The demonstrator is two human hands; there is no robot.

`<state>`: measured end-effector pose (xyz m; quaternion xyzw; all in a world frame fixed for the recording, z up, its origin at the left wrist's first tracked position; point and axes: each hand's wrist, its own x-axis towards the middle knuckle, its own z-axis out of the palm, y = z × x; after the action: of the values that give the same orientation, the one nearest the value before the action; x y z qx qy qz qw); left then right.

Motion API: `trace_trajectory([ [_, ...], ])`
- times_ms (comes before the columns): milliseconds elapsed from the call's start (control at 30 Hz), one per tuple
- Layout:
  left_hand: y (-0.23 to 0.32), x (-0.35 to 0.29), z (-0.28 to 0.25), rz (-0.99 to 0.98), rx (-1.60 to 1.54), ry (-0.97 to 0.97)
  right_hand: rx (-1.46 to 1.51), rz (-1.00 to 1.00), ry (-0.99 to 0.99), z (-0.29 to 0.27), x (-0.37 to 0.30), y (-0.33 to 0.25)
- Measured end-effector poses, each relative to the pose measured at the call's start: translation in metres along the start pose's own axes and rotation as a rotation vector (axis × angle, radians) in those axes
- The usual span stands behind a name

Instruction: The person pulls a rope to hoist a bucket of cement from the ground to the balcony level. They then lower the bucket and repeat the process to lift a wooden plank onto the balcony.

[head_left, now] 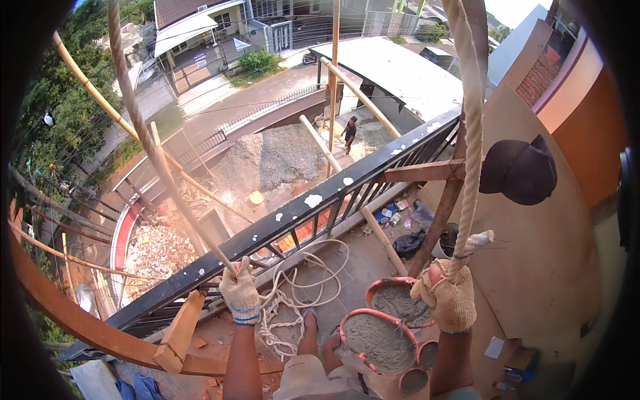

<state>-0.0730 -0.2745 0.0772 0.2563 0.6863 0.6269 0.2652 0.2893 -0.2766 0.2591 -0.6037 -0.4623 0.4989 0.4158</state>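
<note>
Both my hands wear cream knitted work gloves. My left hand [240, 295] is closed around a taut rope [160, 163] that slants from the upper left down to it, just inside the black railing. My right hand [448, 299] is closed on a thick twisted rope [473, 113] hanging from the top right; a frayed rope end [481, 239] sticks out above the fist. Below and left of my right hand stand an orange-rimmed bucket of wet grey mortar [379, 340] and a second mortar bucket [400, 301] partly behind it. A loose coil of pale rope [303, 280] lies beside my left hand.
A black metal railing [313, 203] with white patches crosses diagonally. Beyond and far below lie a gravel heap [267, 157] and a person [349, 135]. Bamboo poles [363, 100] and a wooden brace [427, 172] stand around me. A dark cap [519, 170] hangs at the right.
</note>
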Motion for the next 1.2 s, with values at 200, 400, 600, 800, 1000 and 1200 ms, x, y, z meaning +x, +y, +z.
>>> trace_trajectory([
  [200, -0.107, -0.029, -0.038, -0.147, 0.173, -0.089, -0.010, 0.238, 0.242, -0.023, 0.010, 0.220],
  [400, -0.108, 0.009, -0.085, -0.157, 0.097, 0.017, -0.391, 0.228, 0.204, -0.047, 0.085, 0.427],
  [600, -0.028, 0.014, -0.161, -0.057, 0.382, 0.326, -0.348, 0.322, 0.142, -0.031, 0.146, 0.532],
  [800, -0.006, -0.030, -0.121, -0.145, 0.346, 0.322, -0.425, 0.252, 0.205, -0.060, 0.176, 0.587],
  [1000, -0.100, -0.090, -0.080, -0.426, 0.267, -0.074, -0.449, 0.339, 0.139, -0.058, 0.179, 0.618],
  [1200, -0.130, -0.096, -0.056, -0.423, 0.095, 0.098, -0.289, 0.222, 0.167, -0.038, 0.164, 0.644],
])
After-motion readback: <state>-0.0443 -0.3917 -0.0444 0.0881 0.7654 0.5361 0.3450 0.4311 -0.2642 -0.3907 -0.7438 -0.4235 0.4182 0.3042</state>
